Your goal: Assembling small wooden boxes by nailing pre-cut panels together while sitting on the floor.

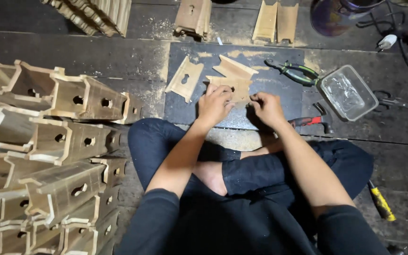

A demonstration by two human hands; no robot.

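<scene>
Left hand [215, 104]: curled, fingers pinching the near edge of a thin pale plywood panel with notched ends [234, 85], which lies on the dark mat [270, 94] on the floor, just ahead of the crossed legs.
Right hand [266, 107]: closed in a loose fist beside the panel's right corner; whether it pinches something small I cannot tell.
Handling: the panel looks light and stiff, dry and rough with sawdust; its thin notched tips seem likely to snap, so the long flat edges look like the safer hold.
Loose pieces: another flat plywood panel with a keyhole slot [185, 78] lies just left of it.
Left side of floor: stacked hollow wooden boxes with round holes [72, 137].
Right side of floor: green-handled pliers [293, 72], clear plastic tub [348, 92], red-handled hammer [310, 121].
</scene>
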